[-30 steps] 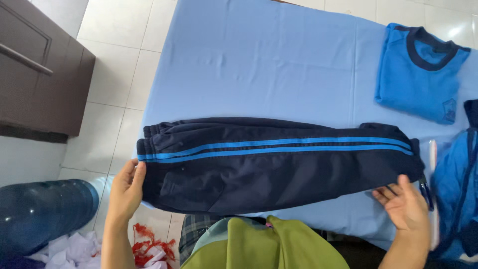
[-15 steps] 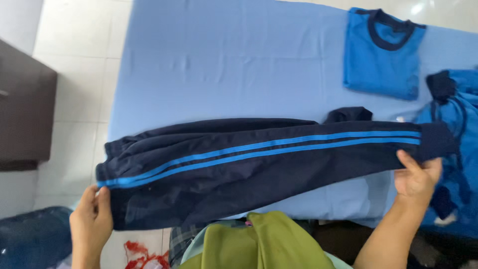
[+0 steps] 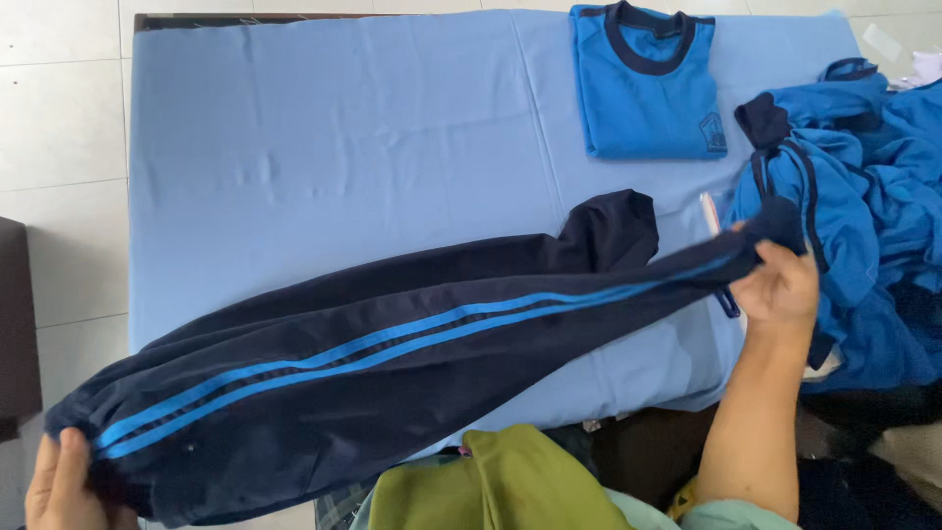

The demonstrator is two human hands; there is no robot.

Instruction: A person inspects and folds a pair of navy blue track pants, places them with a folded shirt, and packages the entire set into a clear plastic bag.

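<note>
Dark navy track pants [image 3: 392, 363] with two light-blue side stripes are stretched out between my hands above a table covered by a light-blue sheet [image 3: 324, 147]. My left hand [image 3: 59, 486] grips the cuff end at the lower left. My right hand [image 3: 780, 285] grips the waist end at the right, raised higher, so the pants slant up to the right. A loose dark flap [image 3: 613, 231] of the pants rests on the sheet near the middle.
A folded blue T-shirt with a navy collar [image 3: 648, 83] lies at the sheet's far right. A heap of blue and navy garments [image 3: 863, 196] fills the right side. White floor tiles and a dark cabinet [image 3: 18, 324] are at the left. Green cloth [image 3: 491, 486] lies below.
The pants have been lifted off the sheet and tilted, with my left hand moving lower left and my right hand rising. The view has shifted right, showing more of the garment heap.
</note>
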